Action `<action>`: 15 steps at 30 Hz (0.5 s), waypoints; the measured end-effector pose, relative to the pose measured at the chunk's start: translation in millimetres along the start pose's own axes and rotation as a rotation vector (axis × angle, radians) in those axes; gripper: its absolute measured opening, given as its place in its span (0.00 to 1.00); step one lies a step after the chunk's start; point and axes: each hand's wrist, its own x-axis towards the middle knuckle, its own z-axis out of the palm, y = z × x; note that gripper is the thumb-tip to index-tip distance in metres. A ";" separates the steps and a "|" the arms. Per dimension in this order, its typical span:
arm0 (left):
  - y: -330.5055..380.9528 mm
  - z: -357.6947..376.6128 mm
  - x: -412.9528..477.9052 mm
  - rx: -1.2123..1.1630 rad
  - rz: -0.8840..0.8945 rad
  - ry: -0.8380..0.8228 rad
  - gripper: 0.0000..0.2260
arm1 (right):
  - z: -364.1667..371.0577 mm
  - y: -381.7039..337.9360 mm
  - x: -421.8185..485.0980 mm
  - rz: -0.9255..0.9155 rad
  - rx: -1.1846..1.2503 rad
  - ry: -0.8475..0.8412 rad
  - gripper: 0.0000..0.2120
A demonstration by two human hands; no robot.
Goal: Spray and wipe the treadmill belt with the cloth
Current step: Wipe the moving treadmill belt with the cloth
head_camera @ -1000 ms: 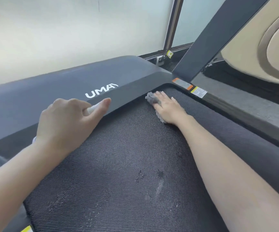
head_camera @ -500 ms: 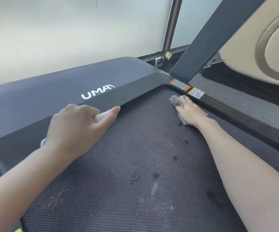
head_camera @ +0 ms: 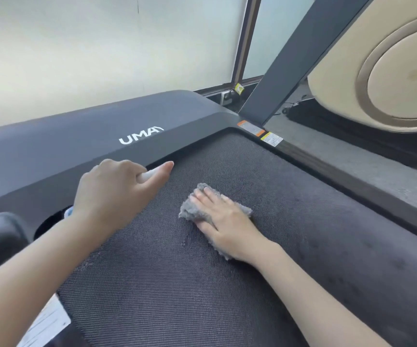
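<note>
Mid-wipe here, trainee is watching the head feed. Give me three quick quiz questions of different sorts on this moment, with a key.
1. True or false: the right hand presses the grey cloth flat on the treadmill belt.
2. What does the left hand grip? A) a white-topped object, mostly hidden B) the cloth C) nothing
3. Fill in: the white lettering on the motor cover begins with the letters ___.

Key: 1 true. 2 A; only a white part under the index finger and a bluish bit at the wrist show. 3 UMA.
</note>
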 end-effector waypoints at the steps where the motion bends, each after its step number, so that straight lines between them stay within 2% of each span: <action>1: 0.4 -1.7 -2.5 -0.002 -0.002 0.000 0.30 | 4.1 -11.9 -6.9 -0.027 -0.003 -0.006 0.26; 6: -1.0 -9.5 -11.9 0.005 0.011 0.015 0.31 | 22.2 -82.4 -38.3 -0.180 0.056 -0.024 0.26; 10: -2.7 -13.1 -15.8 -0.022 0.016 0.029 0.31 | 52.2 -128.6 -63.2 -0.356 0.097 0.028 0.27; 15: -5.6 -12.6 -17.7 -0.022 0.039 0.041 0.32 | 57.3 -129.6 -70.6 -0.350 0.083 0.123 0.25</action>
